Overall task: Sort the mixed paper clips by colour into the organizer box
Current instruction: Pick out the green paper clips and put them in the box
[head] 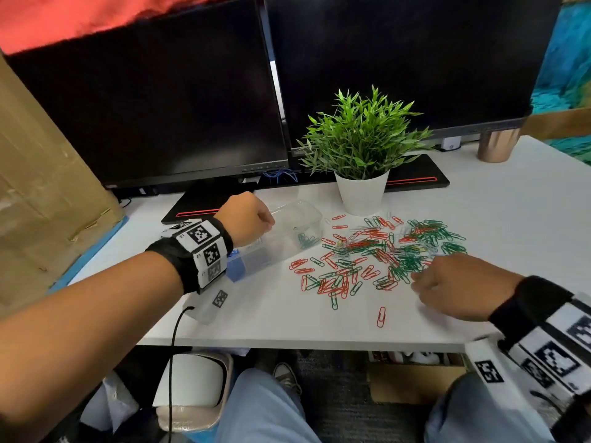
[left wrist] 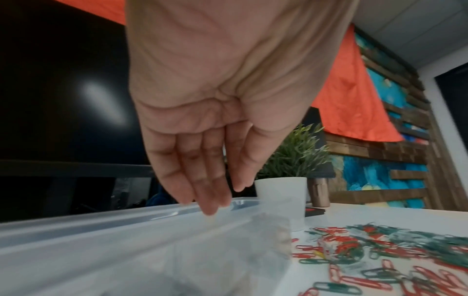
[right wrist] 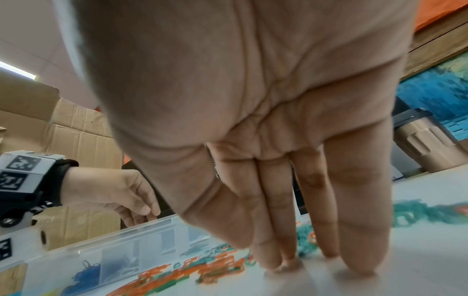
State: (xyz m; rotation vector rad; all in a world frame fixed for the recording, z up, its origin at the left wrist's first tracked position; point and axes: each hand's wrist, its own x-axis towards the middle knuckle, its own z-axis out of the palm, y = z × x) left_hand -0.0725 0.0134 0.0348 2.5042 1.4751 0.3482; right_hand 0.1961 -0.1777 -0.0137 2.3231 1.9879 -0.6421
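I am seeing a white tabletop (head: 479, 219) carrying two dark monitors (head: 160, 107), a potted plant (head: 361, 148) and a copper cup (head: 497, 145). Cardboard boxes (head: 38, 187) are standing left; red cloth (head: 64, 14) is hanging behind.

The organizer box (head: 297, 225) is showing clear, glossy plastic walls. The paper clips (head: 383, 251) are looking smooth, coated in red and green. The table (head: 511, 219) is appearing matt white, the plant pot (head: 361, 193) smooth white, and the cardboard (head: 38, 187) rough brown.
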